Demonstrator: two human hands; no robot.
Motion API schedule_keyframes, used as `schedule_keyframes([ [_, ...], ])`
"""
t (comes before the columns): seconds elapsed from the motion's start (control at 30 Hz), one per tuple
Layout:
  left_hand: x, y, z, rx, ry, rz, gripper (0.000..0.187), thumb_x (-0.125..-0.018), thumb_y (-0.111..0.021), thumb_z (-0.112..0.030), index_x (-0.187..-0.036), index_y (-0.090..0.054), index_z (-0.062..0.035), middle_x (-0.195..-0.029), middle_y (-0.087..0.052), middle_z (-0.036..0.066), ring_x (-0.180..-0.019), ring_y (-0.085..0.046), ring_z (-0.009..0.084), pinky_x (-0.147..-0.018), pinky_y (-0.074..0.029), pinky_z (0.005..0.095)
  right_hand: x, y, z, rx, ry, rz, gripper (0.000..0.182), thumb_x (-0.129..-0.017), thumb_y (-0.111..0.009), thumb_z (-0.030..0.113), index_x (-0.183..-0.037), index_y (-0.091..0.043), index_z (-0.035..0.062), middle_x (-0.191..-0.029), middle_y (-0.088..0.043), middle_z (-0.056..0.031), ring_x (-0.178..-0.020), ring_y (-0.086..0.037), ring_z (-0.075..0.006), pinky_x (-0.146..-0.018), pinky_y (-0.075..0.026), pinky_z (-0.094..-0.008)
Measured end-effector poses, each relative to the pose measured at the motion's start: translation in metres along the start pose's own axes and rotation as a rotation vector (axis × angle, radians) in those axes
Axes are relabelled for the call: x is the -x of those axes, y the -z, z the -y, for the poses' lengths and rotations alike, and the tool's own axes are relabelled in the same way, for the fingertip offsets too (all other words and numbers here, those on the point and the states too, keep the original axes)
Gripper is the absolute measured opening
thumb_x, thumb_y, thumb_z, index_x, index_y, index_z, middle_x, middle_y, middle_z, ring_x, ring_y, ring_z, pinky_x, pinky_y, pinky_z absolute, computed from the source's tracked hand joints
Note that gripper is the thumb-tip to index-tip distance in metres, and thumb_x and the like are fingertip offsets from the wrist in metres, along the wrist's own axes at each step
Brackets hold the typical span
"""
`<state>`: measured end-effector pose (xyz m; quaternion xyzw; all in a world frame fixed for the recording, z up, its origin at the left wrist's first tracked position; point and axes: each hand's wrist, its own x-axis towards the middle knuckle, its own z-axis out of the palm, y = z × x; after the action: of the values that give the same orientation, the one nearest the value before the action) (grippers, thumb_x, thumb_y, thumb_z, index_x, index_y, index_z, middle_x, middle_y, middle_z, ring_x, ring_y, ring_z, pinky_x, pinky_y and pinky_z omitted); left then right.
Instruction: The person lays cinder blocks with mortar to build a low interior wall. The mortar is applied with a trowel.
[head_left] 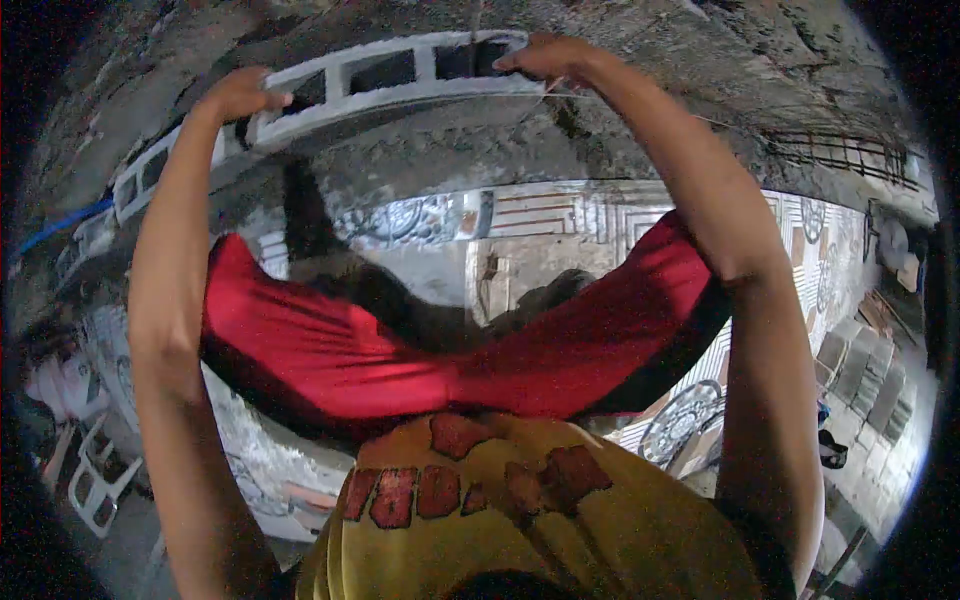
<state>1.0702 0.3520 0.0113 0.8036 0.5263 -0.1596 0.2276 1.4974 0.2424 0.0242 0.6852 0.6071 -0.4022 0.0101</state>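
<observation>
A grey hollow concrete block (345,103) lies crosswise at the top of the head view, its open cores facing me. My left hand (247,97) is closed around its left end, with the thumb at the first core. At the other end my right hand (550,60) grips the block, fingers reaching over the edge of the last core. Just left of my left hand, another hollow block (128,192) sits in line with the held one. A thin string (575,95) runs off to the right beside my right hand. The block's underside contact cannot be made out.
A rough wall or ground surface (690,50) rises beyond the block. Rebar (840,155) lies at right, above stacked blocks (865,365). Patterned floor covering (545,212) spreads below. A blue hose or rope (65,228) and a white plastic chair (98,485) are at left.
</observation>
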Motion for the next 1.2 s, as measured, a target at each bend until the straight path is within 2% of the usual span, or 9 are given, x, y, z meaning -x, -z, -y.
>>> schedule_keyframes([
  [0.53, 0.011, 0.023, -0.032, -0.137, 0.062, 0.098, 0.063, -0.066, -0.070, -0.044, -0.110, -0.058, -0.0011, -0.109, -0.059, 0.021, -0.102, -0.056, 0.0349, -0.088, -0.043, 0.0391, -0.009, -0.011, 0.000, 0.228, 0.050, -0.033, 0.077, -0.069, -0.059, 0.056, -0.104, -0.055, -0.0128, -0.112, -0.054, -0.0303, -0.105, -0.054, -0.0393, -0.088, -0.044, -0.0425],
  [0.57, 0.017, 0.017, -0.032, -0.179, 0.063, -0.085, 0.061, -0.065, -0.070, -0.042, -0.110, -0.059, -0.0024, -0.110, -0.058, 0.022, -0.104, -0.055, 0.0349, -0.089, -0.042, 0.0398, -0.003, -0.004, 0.008, 0.297, 0.050, -0.018, 0.075, -0.070, -0.057, 0.056, -0.103, -0.056, -0.0117, -0.111, -0.054, -0.0304, -0.105, -0.054, -0.0397, -0.088, -0.044, -0.0431],
  [0.63, 0.013, 0.024, -0.038, -0.206, 0.023, 0.035, 0.062, -0.066, -0.068, -0.043, -0.112, -0.058, -0.0034, -0.111, -0.057, 0.023, -0.106, -0.054, 0.0348, -0.090, -0.041, 0.0403, -0.001, -0.014, 0.002, 0.361, 0.060, -0.197, 0.072, -0.072, -0.051, 0.058, -0.098, -0.060, -0.0084, -0.107, -0.056, -0.0296, -0.103, -0.055, -0.0397, -0.086, -0.044, -0.0442],
  [0.7, -0.001, 0.002, -0.007, -0.321, -0.138, -0.163, 0.062, -0.068, -0.066, -0.047, -0.113, -0.058, -0.0046, -0.114, -0.056, 0.022, -0.107, -0.053, 0.0332, -0.091, -0.041, 0.0401, -0.013, -0.009, -0.007, 0.338, 0.032, -0.071, 0.073, -0.072, -0.051, 0.060, -0.100, -0.060, -0.0067, -0.106, -0.058, -0.0280, -0.100, -0.056, -0.0394, -0.085, -0.045, -0.0446],
  [0.73, 0.003, 0.018, -0.029, -0.490, 0.126, 0.113, 0.086, -0.068, -0.059, -0.064, -0.132, -0.041, -0.0096, -0.138, -0.035, 0.016, -0.128, -0.032, 0.0346, -0.106, -0.027, 0.0399, -0.018, -0.014, -0.011, 0.377, 0.043, -0.160, 0.071, -0.071, -0.054, 0.058, -0.100, -0.060, -0.0067, -0.102, -0.060, -0.0269, -0.095, -0.058, -0.0384, -0.083, -0.046, -0.0438],
  [0.77, -0.002, 0.027, -0.036, -0.370, 0.170, 0.347, 0.089, -0.067, -0.060, -0.064, -0.132, -0.040, -0.0075, -0.139, -0.034, 0.014, -0.127, -0.033, 0.0324, -0.106, -0.028, 0.0393, -0.002, -0.007, 0.006, 0.283, 0.017, -0.118, 0.067, -0.071, -0.058, 0.054, -0.098, -0.060, -0.0073, -0.096, -0.061, -0.0254, -0.090, -0.060, -0.0364, -0.079, -0.046, -0.0422],
  [0.83, 0.005, 0.014, -0.006, -0.184, 0.145, 0.093, 0.057, -0.071, -0.065, -0.048, -0.105, -0.056, -0.0027, -0.109, -0.051, 0.016, -0.102, -0.049, 0.0294, -0.085, -0.038, 0.0396, -0.031, -0.014, -0.030, 0.217, 0.212, -0.161, 0.063, -0.072, -0.059, 0.051, -0.093, -0.060, -0.0081, -0.091, -0.062, -0.0241, -0.085, -0.060, -0.0343, -0.075, -0.046, -0.0414],
  [0.87, 0.002, 0.026, -0.017, -0.175, 0.148, 0.271, 0.036, -0.076, -0.067, -0.034, -0.083, -0.066, 0.0016, -0.081, -0.064, 0.016, -0.078, -0.061, 0.0269, -0.066, -0.046, 0.0384, -0.034, -0.017, -0.024, 0.208, 0.235, -0.157, 0.063, -0.072, -0.059, 0.051, -0.093, -0.060, -0.0081, -0.091, -0.062, -0.0241, -0.085, -0.060, -0.0343, -0.075, -0.046, -0.0414],
  [1.2, 0.035, 0.042, -0.053, -0.064, 0.081, 0.130, 0.038, -0.072, -0.068, -0.035, -0.087, -0.067, -0.0001, -0.093, -0.064, 0.018, -0.088, -0.061, 0.0277, -0.075, -0.045, 0.0403, -0.016, -0.015, -0.013, 0.254, 0.043, -0.188, 0.061, -0.074, -0.058, 0.052, -0.082, -0.058, -0.0088, -0.083, -0.060, -0.0264, -0.079, -0.059, -0.0329, -0.068, -0.044, -0.0431],
])
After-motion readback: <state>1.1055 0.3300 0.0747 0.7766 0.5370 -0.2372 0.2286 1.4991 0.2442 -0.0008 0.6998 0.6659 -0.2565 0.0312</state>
